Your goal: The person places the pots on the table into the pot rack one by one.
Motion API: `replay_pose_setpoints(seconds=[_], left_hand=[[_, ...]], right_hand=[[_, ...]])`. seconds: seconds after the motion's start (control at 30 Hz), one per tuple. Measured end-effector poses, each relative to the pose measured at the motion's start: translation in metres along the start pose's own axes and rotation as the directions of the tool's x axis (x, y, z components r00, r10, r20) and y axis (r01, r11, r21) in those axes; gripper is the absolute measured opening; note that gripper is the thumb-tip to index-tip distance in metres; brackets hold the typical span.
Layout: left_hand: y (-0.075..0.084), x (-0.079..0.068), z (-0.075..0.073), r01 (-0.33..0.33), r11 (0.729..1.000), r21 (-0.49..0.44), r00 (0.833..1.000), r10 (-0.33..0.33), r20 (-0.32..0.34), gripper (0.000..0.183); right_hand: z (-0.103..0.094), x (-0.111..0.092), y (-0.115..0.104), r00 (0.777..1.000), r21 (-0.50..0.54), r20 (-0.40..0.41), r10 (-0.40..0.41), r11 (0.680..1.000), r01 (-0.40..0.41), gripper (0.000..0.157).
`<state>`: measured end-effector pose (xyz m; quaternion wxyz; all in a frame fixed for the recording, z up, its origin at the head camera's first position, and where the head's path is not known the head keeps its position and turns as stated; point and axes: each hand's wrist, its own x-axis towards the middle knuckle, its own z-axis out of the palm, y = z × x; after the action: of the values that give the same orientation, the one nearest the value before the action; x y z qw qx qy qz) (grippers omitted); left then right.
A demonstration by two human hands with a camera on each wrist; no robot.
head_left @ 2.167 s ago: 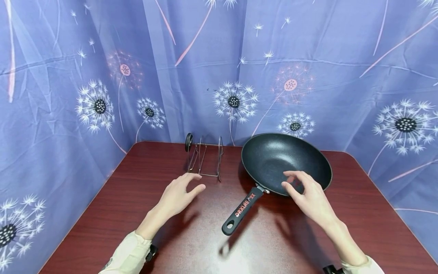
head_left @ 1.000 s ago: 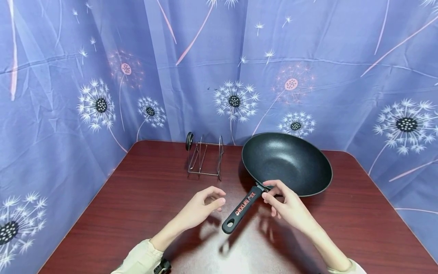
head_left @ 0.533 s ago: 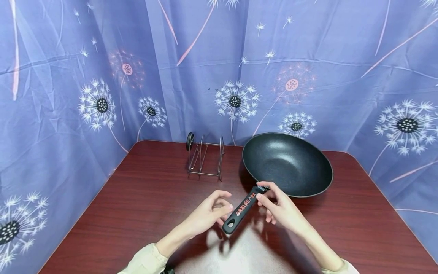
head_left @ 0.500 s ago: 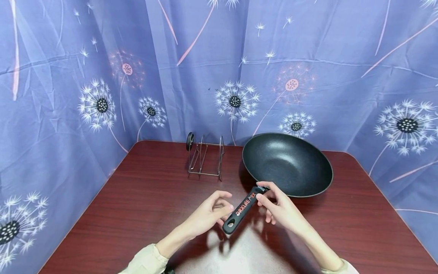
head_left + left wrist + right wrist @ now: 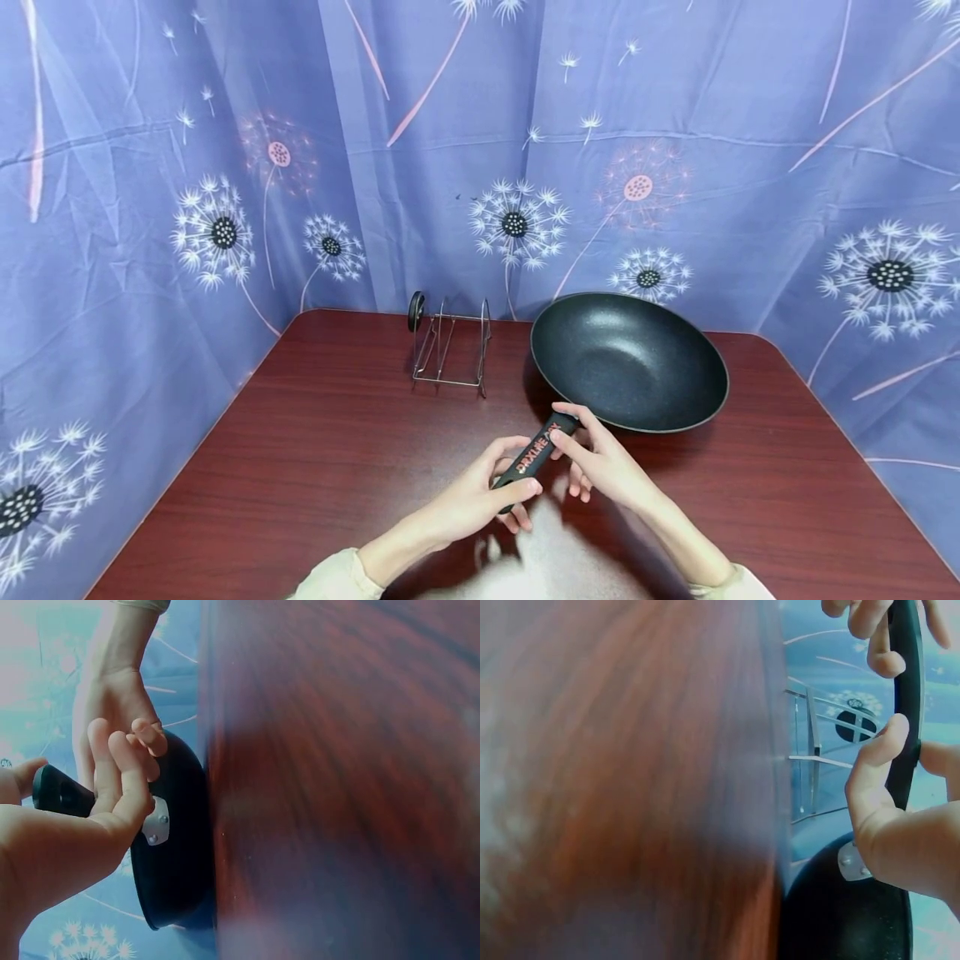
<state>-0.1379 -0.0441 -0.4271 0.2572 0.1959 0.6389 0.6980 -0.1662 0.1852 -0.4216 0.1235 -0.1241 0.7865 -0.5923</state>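
A black wok (image 5: 630,358) stands at the back right of the table, its handle (image 5: 534,457) with red lettering pointing toward me and left. My left hand (image 5: 476,496) holds the handle's free end, thumb across the top and fingers around the far side and underneath. Closer to the wok, my right hand (image 5: 609,467) pinches the same handle between thumb and fingers. In the right wrist view the handle (image 5: 910,690) runs between the fingers of both hands. The metal bracket (image 5: 157,823) joining handle and wok shows in the left wrist view.
A small metal wire rack (image 5: 450,382) with a black round piece (image 5: 416,312) at its left stands near the back edge, left of the wok. The reddish-brown wooden table (image 5: 315,433) is bordered behind and at both sides by a blue dandelion-print curtain (image 5: 420,192).
Both hands have come in to the handle: my right hand moved left from above the wok, my left hand moved right and took hold of the handle's end. The wok stays in place.
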Motion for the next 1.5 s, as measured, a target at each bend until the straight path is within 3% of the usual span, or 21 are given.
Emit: replay_pose_setpoints(seconds=[0.23,0.53,0.93,1.2,1.5], left_hand=[[-0.001,0.003,0.006,-0.003,0.997,-0.080,0.999,0.000,-0.037,0.057],[-0.002,0.010,0.010,0.004,0.994,-0.108,0.999,-0.009,-0.046,0.055],[-0.002,0.014,0.015,0.007,0.987,-0.161,0.998,-0.017,-0.059,0.055],[-0.005,0.015,0.015,-0.013,0.987,-0.157,0.998,0.002,-0.070,0.049],[-0.004,0.017,0.017,-0.008,0.990,-0.139,0.995,-0.007,-0.104,0.051]], right_hand=[[0.003,0.004,0.003,0.997,0.174,-0.003,0.079,0.982,-0.077,0.057],[0.003,0.005,0.004,0.990,0.292,0.016,0.137,0.947,-0.136,0.062],[0.006,0.007,0.001,0.991,0.317,0.004,0.135,0.940,-0.129,0.061],[0.010,0.009,0.001,0.991,0.361,-0.012,0.134,0.925,-0.121,0.058],[0.013,0.010,0.002,0.990,0.353,-0.057,0.130,0.930,-0.102,0.056]])
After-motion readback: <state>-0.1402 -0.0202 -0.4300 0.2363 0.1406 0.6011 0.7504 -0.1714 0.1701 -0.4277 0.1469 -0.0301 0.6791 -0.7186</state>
